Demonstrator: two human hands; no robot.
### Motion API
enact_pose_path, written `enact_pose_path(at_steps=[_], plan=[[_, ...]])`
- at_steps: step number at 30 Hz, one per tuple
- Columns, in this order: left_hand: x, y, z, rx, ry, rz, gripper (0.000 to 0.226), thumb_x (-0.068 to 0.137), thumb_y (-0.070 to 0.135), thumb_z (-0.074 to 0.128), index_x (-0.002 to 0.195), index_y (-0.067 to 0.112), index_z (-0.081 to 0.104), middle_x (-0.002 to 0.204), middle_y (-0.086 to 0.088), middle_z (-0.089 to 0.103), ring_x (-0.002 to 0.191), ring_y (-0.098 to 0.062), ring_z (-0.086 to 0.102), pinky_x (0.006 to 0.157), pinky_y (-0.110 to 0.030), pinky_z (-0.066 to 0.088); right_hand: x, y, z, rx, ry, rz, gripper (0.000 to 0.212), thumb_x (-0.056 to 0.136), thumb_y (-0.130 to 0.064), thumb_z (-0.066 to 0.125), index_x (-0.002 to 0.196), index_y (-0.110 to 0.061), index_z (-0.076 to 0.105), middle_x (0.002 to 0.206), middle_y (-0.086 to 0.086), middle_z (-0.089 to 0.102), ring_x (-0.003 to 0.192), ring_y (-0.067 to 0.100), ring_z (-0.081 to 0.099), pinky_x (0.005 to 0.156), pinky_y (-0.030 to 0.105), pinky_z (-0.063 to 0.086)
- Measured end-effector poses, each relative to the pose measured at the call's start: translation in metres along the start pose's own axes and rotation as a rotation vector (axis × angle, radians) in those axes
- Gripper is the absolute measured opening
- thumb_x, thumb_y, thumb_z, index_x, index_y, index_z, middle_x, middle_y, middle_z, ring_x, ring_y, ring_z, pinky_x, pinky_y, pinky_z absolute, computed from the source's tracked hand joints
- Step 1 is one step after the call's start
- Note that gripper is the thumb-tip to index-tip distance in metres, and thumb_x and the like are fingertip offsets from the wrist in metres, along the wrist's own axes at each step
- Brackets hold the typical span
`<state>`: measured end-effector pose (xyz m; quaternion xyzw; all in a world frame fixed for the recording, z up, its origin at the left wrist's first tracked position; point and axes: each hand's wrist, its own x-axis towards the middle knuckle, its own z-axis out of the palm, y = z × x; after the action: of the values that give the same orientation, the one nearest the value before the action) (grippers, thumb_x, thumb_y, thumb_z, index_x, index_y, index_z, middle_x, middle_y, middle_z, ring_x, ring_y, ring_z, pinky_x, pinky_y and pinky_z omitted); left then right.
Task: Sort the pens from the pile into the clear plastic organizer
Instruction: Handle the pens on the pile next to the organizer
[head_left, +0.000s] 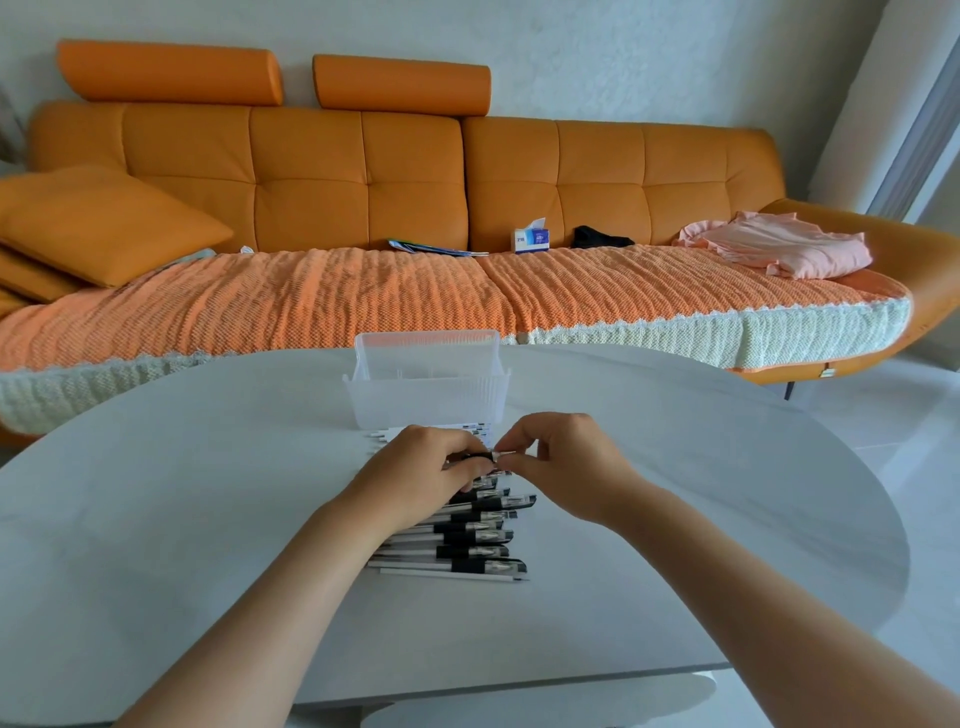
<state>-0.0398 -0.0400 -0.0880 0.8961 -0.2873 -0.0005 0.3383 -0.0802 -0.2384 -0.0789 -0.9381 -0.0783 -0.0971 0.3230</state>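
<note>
The left hand (428, 467) grips a pen (480, 456) and the right hand (563, 462) pinches its tip, above the pile (470, 543). The organizer (426, 387) stands just beyond on the surface (208, 493).

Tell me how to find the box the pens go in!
Look at the grey table in front of the orange sofa. At its far edge, just beyond the pile of pens, stands the clear plastic organizer. It is the only see-through, upright thing there.
</note>
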Motion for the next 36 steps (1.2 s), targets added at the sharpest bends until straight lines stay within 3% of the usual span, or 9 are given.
enact_pose_path(at_steps=[4,8,11,14,19,25,27,30,36], plan=[[0.0,0.005,0.001,0.014,0.041,0.057,0.004,0.09,0.038,0.065,0.092,0.036,0.068,0.07,0.016,0.066,0.069,-0.002,0.061,0.066,-0.027,0.049,0.0,0.0,-0.006,-0.078,-0.03,-0.037,0.01,0.092,-0.038,0.064,0.082,-0.037,0.066,0.076,-0.021,0.063,0.064,-0.009,0.053,0.055,0.018,0.034],[0.0,0.009,0.002,0.109,0.104,0.131,0.01,0.088,0.04,0.067,0.097,0.036,0.069,0.081,0.016,0.067,0.075,-0.003,0.059,0.065,-0.026,0.049,-0.001,0.002,-0.011,-0.099,-0.131,0.003,0.034,0.099,-0.048,0.046,0.084,-0.029,0.07,0.082,-0.012,0.068,0.072,0.002,0.059,0.071,0.034,0.052],[0.002,0.01,0.004,0.137,0.11,0.122,0.011,0.089,0.043,0.065,0.096,0.036,0.069,0.08,0.016,0.066,0.075,-0.004,0.059,0.065,-0.027,0.049,-0.002,0.004,-0.014,-0.116,-0.097,-0.029,0.023,0.092,-0.056,0.055,0.095,-0.036,0.066,0.093,-0.018,0.065,0.071,-0.007,0.054,0.066,0.023,0.044],[0.005,0.011,0.005,0.13,0.106,0.124,0.009,0.089,0.04,0.065,0.095,0.035,0.069,0.081,0.016,0.067,0.075,-0.004,0.059,0.066,-0.028,0.049,0.0,0.007,-0.018,-0.136,-0.056,-0.072,0.008,0.09,-0.046,0.064,0.088,-0.038,0.062,0.091,-0.02,0.062,0.073,-0.011,0.053,0.063,0.019,0.039],[0.009,0.014,0.009,0.118,0.074,0.168,0.015,0.094,0.035,0.059,0.102,0.03,0.071,0.088,0.015,0.065,0.083,-0.007,0.06,0.072,-0.033,0.051,0.002,0.013,-0.022,-0.077,-0.133,0.025,0.034,0.098,-0.048,0.045,0.089,-0.028,0.071,0.087,-0.012,0.069,0.082,0.006,0.063,0.079,0.038,0.053],[0.014,0.017,0.009,0.131,0.057,0.169,0.02,0.097,0.03,0.054,0.108,0.025,0.07,0.088,0.018,0.059,0.085,-0.007,0.058,0.072,-0.025,0.045,0.0,0.02,-0.037,-0.064,-0.1,-0.009,0.013,0.085,-0.043,0.072,0.094,-0.038,0.066,0.089,-0.021,0.064,0.061,-0.001,0.055,0.063,0.02,0.043],[0.015,0.018,0.009,0.126,0.052,0.174,0.019,0.097,0.03,0.055,0.107,0.026,0.07,0.092,0.017,0.062,0.087,-0.008,0.059,0.074,-0.028,0.048,0.001,0.019,-0.035,-0.057,-0.096,-0.013,0.005,0.088,-0.038,0.07,0.087,-0.035,0.067,0.086,-0.02,0.064,0.061,-0.005,0.053,0.061,0.02,0.039],[0.015,0.018,0.009,0.136,0.07,0.188,0.016,0.095,0.031,0.058,0.104,0.03,0.07,0.095,0.018,0.066,0.088,-0.005,0.06,0.077,-0.03,0.05,0.001,0.019,-0.03,-0.071,-0.117,0.022,0.015,0.093,-0.041,0.06,0.083,-0.033,0.068,0.083,-0.019,0.064,0.062,-0.001,0.051,0.06,0.023,0.037],[0.015,0.02,0.011,0.195,0.119,0.191,0.011,0.092,0.034,0.062,0.099,0.034,0.07,0.094,0.02,0.066,0.084,0.0,0.059,0.068,-0.018,0.044,0.0,0.017,-0.027,-0.14,-0.122,-0.019,0.012,0.094,-0.042,0.058,0.091,-0.034,0.066,0.086,-0.018,0.064,0.067,-0.002,0.053,0.062,0.023,0.039]])
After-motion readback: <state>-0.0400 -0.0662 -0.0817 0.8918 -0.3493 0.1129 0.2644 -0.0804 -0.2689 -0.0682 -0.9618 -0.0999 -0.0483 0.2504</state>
